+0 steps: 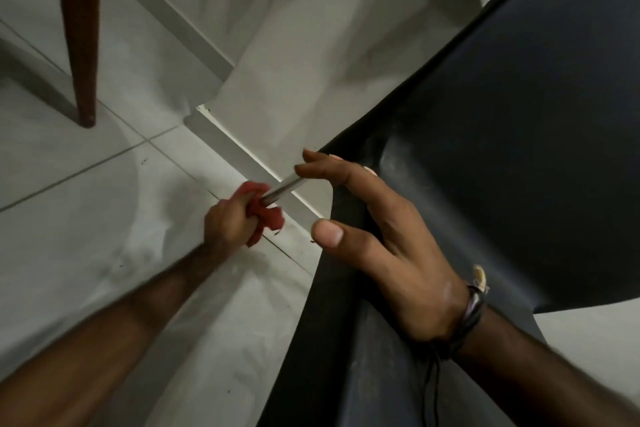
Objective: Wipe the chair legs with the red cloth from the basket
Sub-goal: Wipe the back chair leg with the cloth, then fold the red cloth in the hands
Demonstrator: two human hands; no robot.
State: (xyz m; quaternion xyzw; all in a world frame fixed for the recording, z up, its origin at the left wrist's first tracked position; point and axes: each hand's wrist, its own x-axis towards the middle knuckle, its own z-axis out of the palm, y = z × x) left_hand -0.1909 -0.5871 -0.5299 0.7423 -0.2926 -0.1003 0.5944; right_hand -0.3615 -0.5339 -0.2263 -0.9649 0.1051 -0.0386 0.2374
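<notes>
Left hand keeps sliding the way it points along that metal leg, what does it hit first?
Probably the right hand fingers touching the metal leg, then the black seat's edge. Depth is unclear.

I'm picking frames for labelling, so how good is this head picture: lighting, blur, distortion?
Head view: dim, flat indoor light with soft shadows on the pale tiled floor; the left hand and crumpled red cloth are slightly motion-blurred on the shiny metal chair leg; the right hand on the black chair seat is sharper; wide-angle lens bends the edges.
</notes>
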